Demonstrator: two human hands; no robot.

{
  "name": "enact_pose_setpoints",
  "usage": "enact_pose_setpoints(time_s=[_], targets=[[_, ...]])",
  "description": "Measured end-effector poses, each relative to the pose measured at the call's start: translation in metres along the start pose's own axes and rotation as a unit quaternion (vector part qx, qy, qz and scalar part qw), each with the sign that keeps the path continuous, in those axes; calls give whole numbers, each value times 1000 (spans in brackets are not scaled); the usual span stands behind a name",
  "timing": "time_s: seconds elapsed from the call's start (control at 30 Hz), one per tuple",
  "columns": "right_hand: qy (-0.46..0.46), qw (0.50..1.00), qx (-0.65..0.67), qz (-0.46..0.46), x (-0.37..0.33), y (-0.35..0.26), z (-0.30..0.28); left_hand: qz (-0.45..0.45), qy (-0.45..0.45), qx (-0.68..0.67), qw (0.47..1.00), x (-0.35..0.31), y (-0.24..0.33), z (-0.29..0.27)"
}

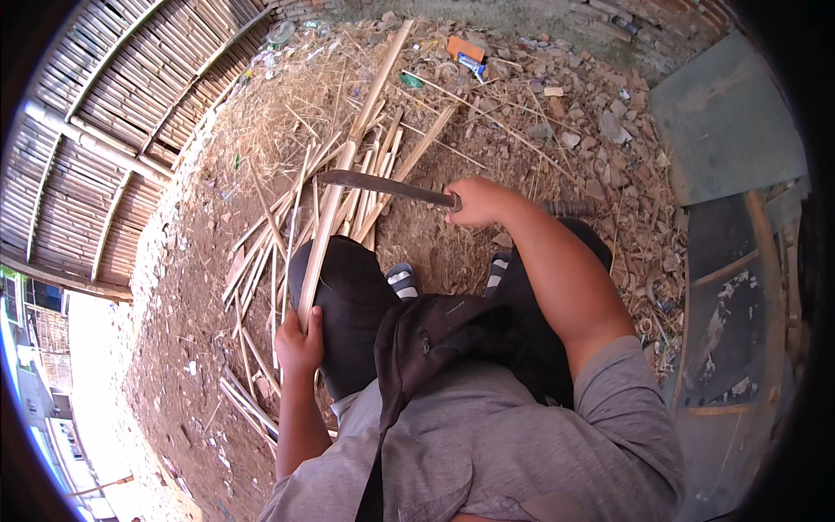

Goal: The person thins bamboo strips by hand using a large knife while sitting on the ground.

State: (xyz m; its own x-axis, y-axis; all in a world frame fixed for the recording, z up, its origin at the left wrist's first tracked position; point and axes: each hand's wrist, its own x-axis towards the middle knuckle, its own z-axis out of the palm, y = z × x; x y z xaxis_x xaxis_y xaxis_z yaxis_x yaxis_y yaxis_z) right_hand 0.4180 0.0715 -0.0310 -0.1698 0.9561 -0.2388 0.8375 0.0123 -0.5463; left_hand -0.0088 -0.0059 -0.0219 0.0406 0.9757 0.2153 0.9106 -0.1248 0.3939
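Note:
My left hand (299,341) is closed around the lower end of a long, pale split bamboo strip (323,241), beside my left knee. The strip slants up and away past the knee to the far side of the yard. In my closed right hand (481,202) is a machete (391,187), its dark blade pointing left. The blade's tip lies across the strip; whether it touches cannot be made out. A dark ribbed shaft (567,209), in line with the machete, shows beyond my right forearm and looks like its handle's end. Several cut bamboo strips (254,271) lie piled beneath.
A bamboo-slat wall (96,130) stands at the left. Rubble and broken brick (600,130) cover the ground at far right, near a grey panel (735,113). A brick wall (522,26) closes the far side. Straw and litter lie about the dirt floor (183,383).

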Motion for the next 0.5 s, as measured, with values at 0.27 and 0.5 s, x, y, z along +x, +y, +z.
enact_pose_setpoints(time_s=[0.27,0.5], targets=[[20,999,17,-22,-2,-1,1,18,23,-13,1000,0,1,1],[35,999,23,-23,-3,0,1,15,24,-16,999,0,-1,4]])
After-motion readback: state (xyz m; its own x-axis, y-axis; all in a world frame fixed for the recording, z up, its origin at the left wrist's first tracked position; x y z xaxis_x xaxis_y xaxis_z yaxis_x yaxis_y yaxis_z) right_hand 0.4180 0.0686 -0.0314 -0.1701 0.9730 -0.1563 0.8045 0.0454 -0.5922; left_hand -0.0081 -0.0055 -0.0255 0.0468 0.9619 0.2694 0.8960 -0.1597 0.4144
